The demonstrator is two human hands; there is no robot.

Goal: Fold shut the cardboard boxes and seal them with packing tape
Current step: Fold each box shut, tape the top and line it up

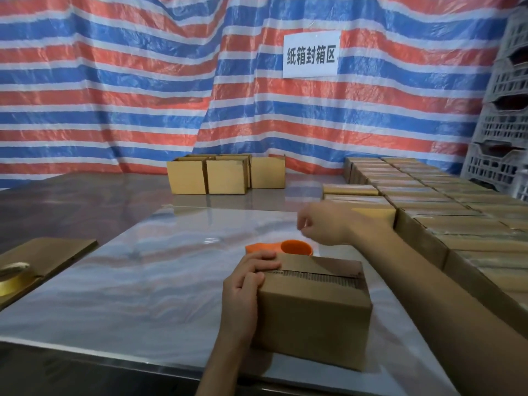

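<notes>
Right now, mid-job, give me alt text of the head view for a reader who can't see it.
A left hand holds the left end of a cardboard box on a shiny table, its top flaps folded down. The right hand hovers over an orange tape dispenser behind it; closed boxes line the right.

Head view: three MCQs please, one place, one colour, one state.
1. Where is the tape dispenser?
A) on the floor
B) just behind the front box
C) on a shelf

2. What colour is the dispenser?
A) green
B) black
C) orange

3. How are the front box's top flaps?
A) folded down
B) standing upright
C) torn off

Key:
1 B, it shows just past the box's far edge.
2 C, its body is plainly orange.
3 A, the flaps lie flat and meet at a seam along the top.
</notes>
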